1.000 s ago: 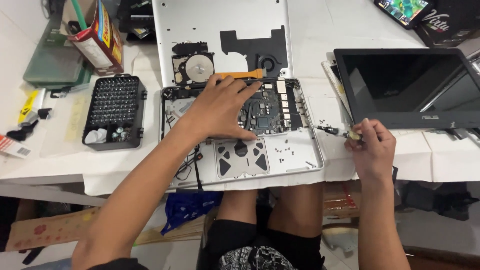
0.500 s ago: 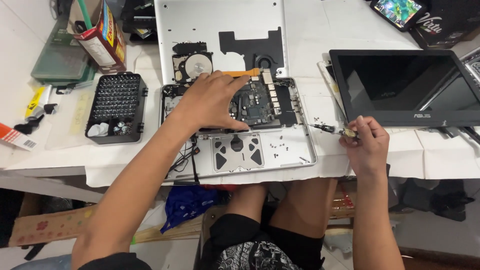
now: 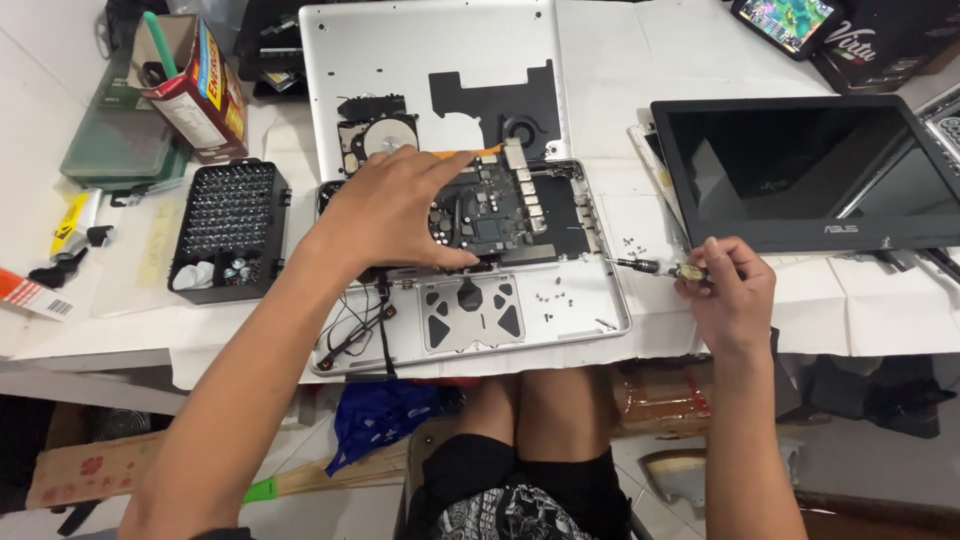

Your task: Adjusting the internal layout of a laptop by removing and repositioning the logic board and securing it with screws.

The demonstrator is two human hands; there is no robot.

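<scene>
An opened silver laptop base (image 3: 585,315) lies on the white table, its dark circuit board (image 3: 490,215) exposed. My left hand (image 3: 385,210) rests on the board's left part, fingers spread, index finger reaching toward an orange strip (image 3: 480,152). My right hand (image 3: 725,290) is off the base's right edge, closed around a small screwdriver (image 3: 650,267) whose tip points left at the case edge. The removed silver bottom cover (image 3: 430,60) lies flat behind the base. Small loose screws (image 3: 555,295) sit on the palm rest.
A black bit-set tray (image 3: 230,230) sits left of the laptop. A cardboard box (image 3: 195,90) and green case (image 3: 115,150) stand at back left. A second black laptop (image 3: 800,170) lies at right, a phone (image 3: 790,20) behind it. The table's front edge runs near my knees.
My left hand has stayed on the board while the view shifted slightly. My right hand with the screwdriver stays beside the case's right edge.
</scene>
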